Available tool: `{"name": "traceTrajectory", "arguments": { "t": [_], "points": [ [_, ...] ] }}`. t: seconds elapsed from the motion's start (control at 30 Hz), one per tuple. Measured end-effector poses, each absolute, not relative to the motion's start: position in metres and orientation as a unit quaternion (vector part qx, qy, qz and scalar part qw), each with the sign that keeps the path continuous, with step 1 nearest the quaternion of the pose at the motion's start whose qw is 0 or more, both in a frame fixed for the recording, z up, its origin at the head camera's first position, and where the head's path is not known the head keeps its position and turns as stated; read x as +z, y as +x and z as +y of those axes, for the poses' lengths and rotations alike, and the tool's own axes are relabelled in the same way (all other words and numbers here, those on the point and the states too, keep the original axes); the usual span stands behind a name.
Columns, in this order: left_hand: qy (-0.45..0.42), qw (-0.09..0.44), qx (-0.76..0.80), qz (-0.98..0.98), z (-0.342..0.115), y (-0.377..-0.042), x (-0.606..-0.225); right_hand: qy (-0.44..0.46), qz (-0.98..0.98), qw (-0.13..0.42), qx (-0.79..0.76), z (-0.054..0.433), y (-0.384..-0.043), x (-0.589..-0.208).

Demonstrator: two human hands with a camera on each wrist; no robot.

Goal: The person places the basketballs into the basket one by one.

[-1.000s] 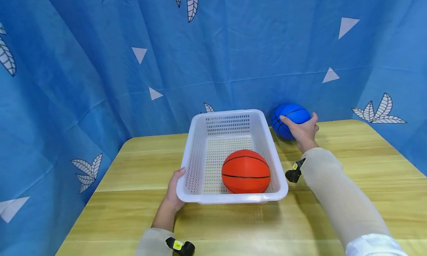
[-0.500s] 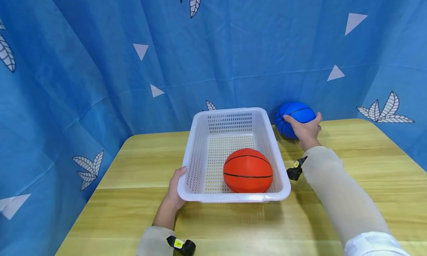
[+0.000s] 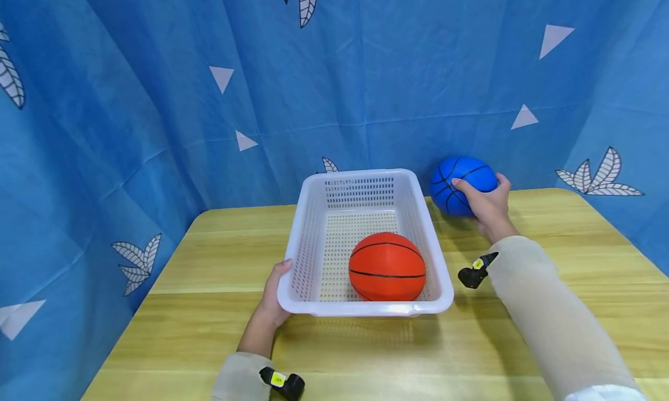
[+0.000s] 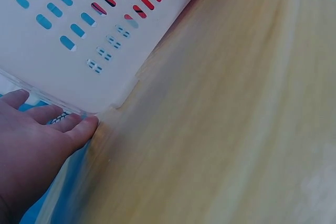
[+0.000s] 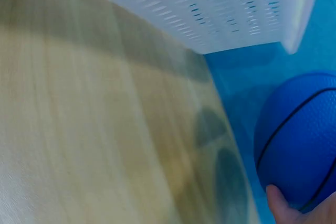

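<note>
A white plastic basket [image 3: 298,238] with slotted walls stands on the wooden table, and a red-orange basketball [image 3: 387,267] sits in its near right part. My left hand [image 3: 275,292] holds the basket's left rim near the front corner; in the left wrist view its fingers [image 4: 79,132] lie along the outside of the rim. Behind the basket's right side is a blue basketball [image 3: 463,183], beside the curtain. My right hand [image 3: 490,208] grips it from the near right, thumb on its near face. Only the thumb [image 5: 281,205] shows in the right wrist view.
A blue curtain [image 3: 292,99] with leaf and triangle prints hangs right behind the table [image 3: 209,314] and along both sides. Dark camera units sit on both wrists.
My right hand has shifted slightly to the right on the blue basketball, and the ball's seams have turned a little. My left hand, the basket and the red-orange ball stay in place.
</note>
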State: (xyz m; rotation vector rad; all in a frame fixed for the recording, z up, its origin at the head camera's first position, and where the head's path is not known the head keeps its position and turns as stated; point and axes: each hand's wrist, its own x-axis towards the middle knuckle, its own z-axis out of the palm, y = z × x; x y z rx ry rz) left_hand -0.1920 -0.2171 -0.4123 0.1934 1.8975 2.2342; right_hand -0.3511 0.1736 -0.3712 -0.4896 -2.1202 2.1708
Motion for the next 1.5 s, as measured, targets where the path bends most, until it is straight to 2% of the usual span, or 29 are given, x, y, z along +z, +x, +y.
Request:
{"name": "traceTrajectory", "arguments": {
  "t": [0.3,0.57,0.77,1.03,1.5],
  "points": [
    [0.072,0.098,0.754,0.646,-0.221,-0.193,-0.414,-0.079,-0.724,0.053,0.683,0.166,-0.342,-0.342],
    [0.069,0.093,0.753,0.648,-0.223,-0.195,-0.416,0.039,-0.761,0.056,0.646,0.144,-0.332,-0.312],
    [0.074,0.095,0.751,0.649,-0.223,-0.194,-0.415,0.106,-0.843,0.051,0.525,0.118,-0.325,-0.297],
    [0.074,0.097,0.757,0.642,-0.221,-0.193,-0.416,0.182,-0.920,0.051,0.343,0.086,-0.323,-0.298],
    [0.074,0.100,0.756,0.642,-0.220,-0.195,-0.415,0.234,-0.946,0.009,0.222,0.066,-0.326,-0.312]
  ]
}}
